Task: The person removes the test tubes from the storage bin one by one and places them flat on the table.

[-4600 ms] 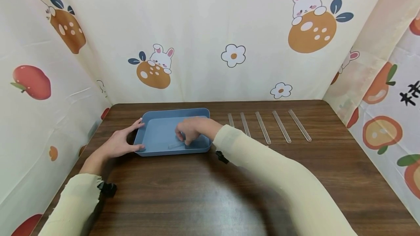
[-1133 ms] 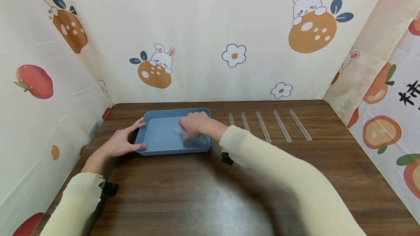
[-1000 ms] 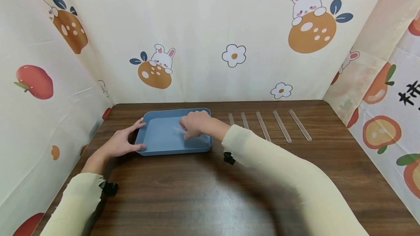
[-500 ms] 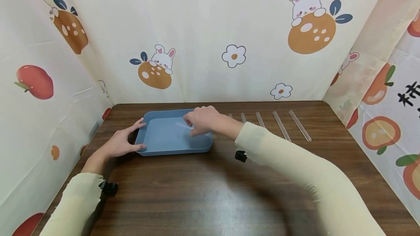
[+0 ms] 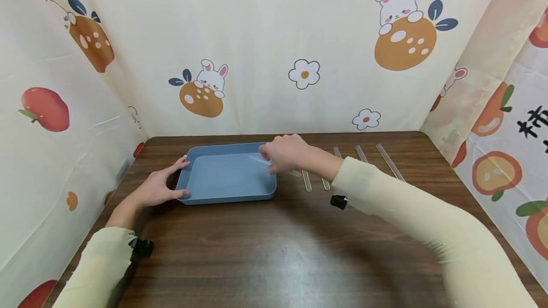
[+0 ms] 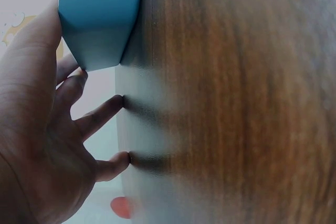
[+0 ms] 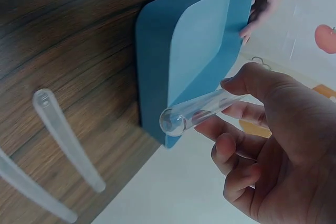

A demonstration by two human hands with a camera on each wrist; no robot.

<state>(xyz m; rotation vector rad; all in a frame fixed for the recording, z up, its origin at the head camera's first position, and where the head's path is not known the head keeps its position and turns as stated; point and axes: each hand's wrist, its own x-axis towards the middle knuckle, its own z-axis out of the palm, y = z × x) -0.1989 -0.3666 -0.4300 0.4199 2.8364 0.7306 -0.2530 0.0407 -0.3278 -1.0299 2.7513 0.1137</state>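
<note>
My left hand point(image 5: 155, 187) grips the left end of a blue rectangular tray point(image 5: 227, 200), its thumb and a finger spread over the rim; in the left wrist view two other fingertips touch the table. Over the tray's right edge my right hand point(image 5: 286, 153) pinches a clear test tube point(image 7: 184, 120) between thumb and fingers. The tube is tilted, its rounded end pointing away from the palm toward the right. To the right of the tray lie several similar test tubes point(image 5: 390, 163) in a row, some partly covered by my right arm.
Brown wood-grain table point(image 5: 222, 251) under everything. A printed curtain point(image 5: 265, 37) stands along its back edge and both sides. A black wrist camera point(image 5: 339, 202) hangs from the right sleeve.
My right hand has lifted the test tube up from inside the tray and moved right, out over the tray's right edge. The left hand and the tray have stayed in place.
</note>
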